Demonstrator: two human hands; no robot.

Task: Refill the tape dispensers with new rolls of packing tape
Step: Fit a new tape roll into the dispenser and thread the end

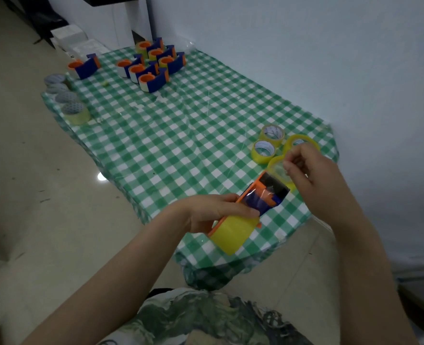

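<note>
low table lying under a green-and-white checked cloth (181, 135), sitting against a pale wall (330, 58), beige floor (31, 183) running along its left side. light is dim. a patterned garment (206, 319) is showing at the bottom edge.

far end of the cloth: a cluster of blue-and-orange dispensers (153, 68) is standing close together, with one lone dispenser (85, 67) sitting apart to their left. a row of grey-topped rolls (66, 98) is lining the left edge. near the right edge, loose yellow rolls (264, 150) are lying flat, just beside the right hand.

both forearms are reaching forward over the near corner of the table. the held dispenser (260, 197) is hanging in the air between the hands, tilted, blade end pointing up and away towards the right hand. a yellow roll (232, 232) is sitting on its lower end.

left hand (213, 212) is gripping the dispenser body from the left, fingers wrapping over the top just above the roll, wrist bent slightly.

right hand (313, 170) is hovering just past the blade end, fingertips drawn together in a narrow pinch. a clear tape strip (268, 194) is glinting across the dispenser's front and appearing to run up to that pinch; the exact contact is too blurred to confirm.
</note>
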